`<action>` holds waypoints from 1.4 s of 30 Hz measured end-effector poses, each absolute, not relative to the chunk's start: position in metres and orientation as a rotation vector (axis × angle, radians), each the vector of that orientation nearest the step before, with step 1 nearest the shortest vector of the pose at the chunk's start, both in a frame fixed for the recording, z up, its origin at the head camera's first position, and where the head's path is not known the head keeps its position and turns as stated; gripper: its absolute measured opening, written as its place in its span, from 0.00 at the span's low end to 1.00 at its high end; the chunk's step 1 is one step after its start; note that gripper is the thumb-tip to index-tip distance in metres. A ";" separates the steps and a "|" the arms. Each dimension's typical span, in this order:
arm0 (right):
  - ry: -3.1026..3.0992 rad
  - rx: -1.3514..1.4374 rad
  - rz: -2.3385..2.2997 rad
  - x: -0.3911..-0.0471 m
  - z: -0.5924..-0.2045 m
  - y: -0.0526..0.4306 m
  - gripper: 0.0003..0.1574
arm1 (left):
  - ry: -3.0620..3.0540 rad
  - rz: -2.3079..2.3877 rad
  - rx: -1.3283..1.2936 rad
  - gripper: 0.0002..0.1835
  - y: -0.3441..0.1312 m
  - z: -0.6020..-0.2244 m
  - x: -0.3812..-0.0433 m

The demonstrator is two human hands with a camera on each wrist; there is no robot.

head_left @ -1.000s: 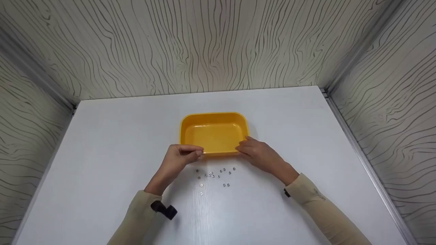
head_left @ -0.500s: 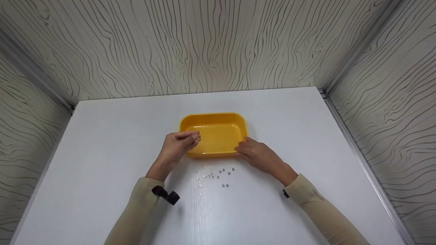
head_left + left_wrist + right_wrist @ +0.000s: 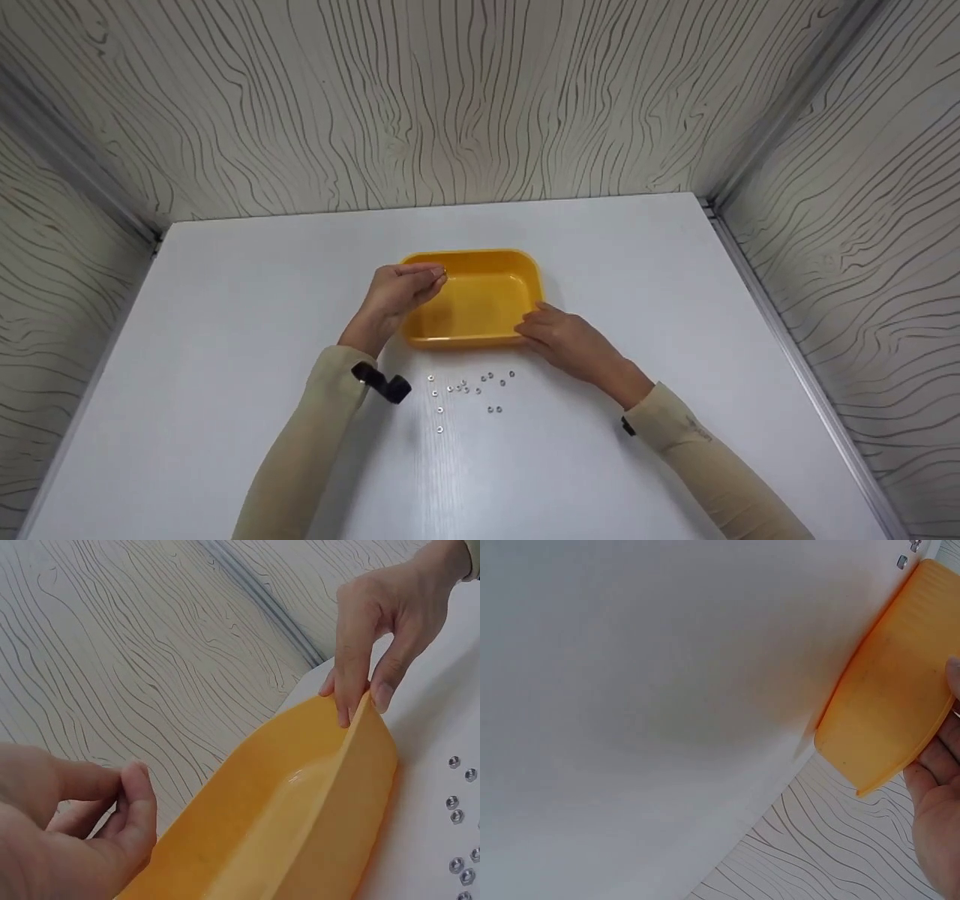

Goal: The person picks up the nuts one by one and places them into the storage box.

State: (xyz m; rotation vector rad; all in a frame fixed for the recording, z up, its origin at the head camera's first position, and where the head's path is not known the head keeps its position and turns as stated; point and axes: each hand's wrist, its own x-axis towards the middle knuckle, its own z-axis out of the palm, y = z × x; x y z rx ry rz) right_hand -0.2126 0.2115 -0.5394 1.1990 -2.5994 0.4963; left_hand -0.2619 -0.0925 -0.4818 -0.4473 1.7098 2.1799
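A yellow plastic bin (image 3: 480,304) stands on the white table. My left hand (image 3: 397,292) is over its left rear part, thumb and fingertips pinched on a tiny metal nut (image 3: 445,271) that barely shows. In the left wrist view the fingers of the left hand (image 3: 90,829) hide that nut. My right hand (image 3: 566,341) grips the bin's near right corner, thumb outside the wall and fingers inside, as the left wrist view makes plain. Several loose hex nuts (image 3: 452,802) lie scattered on the table just in front of the bin.
Wood-grain panels (image 3: 465,105) rise behind the table (image 3: 247,300) and along both sides, with metal rails at the corners. Each wrist carries a black camera mount; the left one (image 3: 382,381) hangs over the table.
My left hand has gone from the bin's near rim up and away from me, over the inside toward the far left, still pinching the nut. The right hand has kept its grip on the corner.
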 end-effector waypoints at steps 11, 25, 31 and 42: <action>-2.575 1.210 0.492 -0.213 -0.539 0.211 0.13 | 1.753 2.072 -0.648 0.13 -0.081 -0.498 -0.292; -2.577 1.228 0.478 -0.213 -0.537 0.211 0.15 | 1.915 1.915 -0.686 0.07 -0.053 -0.506 -0.299; -2.590 1.216 0.488 -0.214 -0.540 0.210 0.14 | 1.902 1.932 -0.708 0.07 -0.050 -0.510 -0.301; -2.606 1.197 0.506 -0.213 -0.540 0.212 0.13 | 1.972 1.836 -0.745 0.11 -0.049 -0.516 -0.300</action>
